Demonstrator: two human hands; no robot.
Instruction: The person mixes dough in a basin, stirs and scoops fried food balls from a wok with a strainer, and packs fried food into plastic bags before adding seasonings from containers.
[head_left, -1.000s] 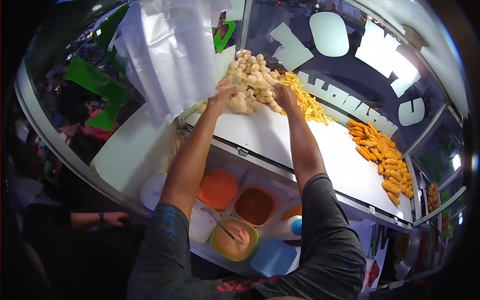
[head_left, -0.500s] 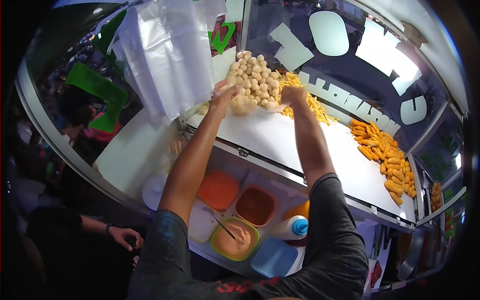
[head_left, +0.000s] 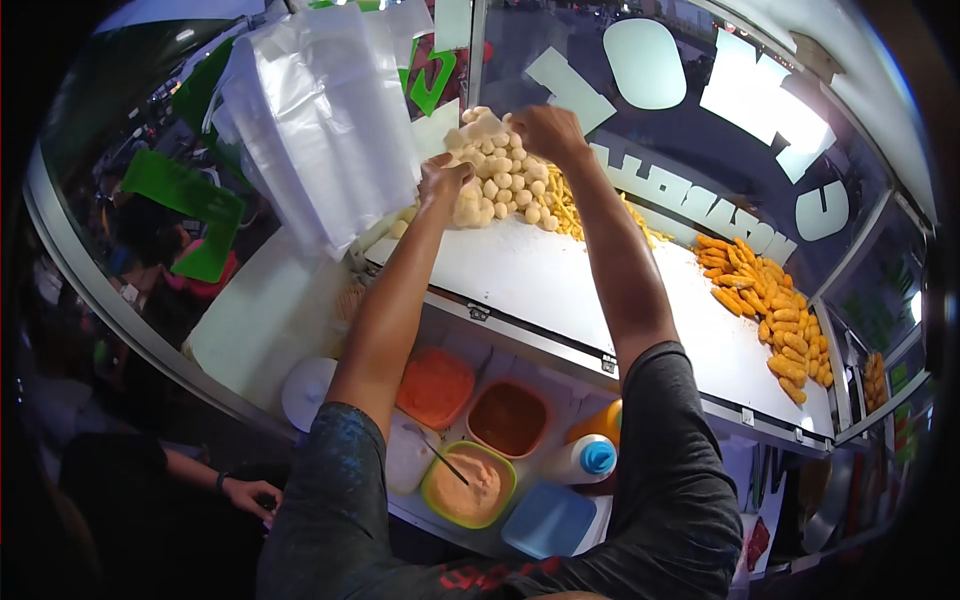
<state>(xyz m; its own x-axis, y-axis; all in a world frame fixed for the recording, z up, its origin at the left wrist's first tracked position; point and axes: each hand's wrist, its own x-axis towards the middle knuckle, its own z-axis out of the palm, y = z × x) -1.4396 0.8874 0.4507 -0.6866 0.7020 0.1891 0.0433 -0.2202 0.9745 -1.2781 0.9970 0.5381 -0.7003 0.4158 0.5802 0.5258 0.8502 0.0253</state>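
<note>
Pale round balls are heaped at the far left end of the white counter. At the heap's left edge, my left hand is closed on what looks like a clear plastic bag, with balls showing through it. My right hand is a fist over the top of the heap. A pale, smeared shape lies beside its fingers, and what it grips is hidden. Yellow fries lie against the heap, below my right forearm.
Clear plastic bags hang at the left. Orange fried pieces are piled at the right. On the lower shelf stand an orange sauce tub, a brown sauce tub, a squeeze bottle and a blue lid. Another person's hand is lower left.
My right hand has moved up and left, from above the fries to over the top of the ball heap. My left hand stays at the heap's left edge, with little movement.
</note>
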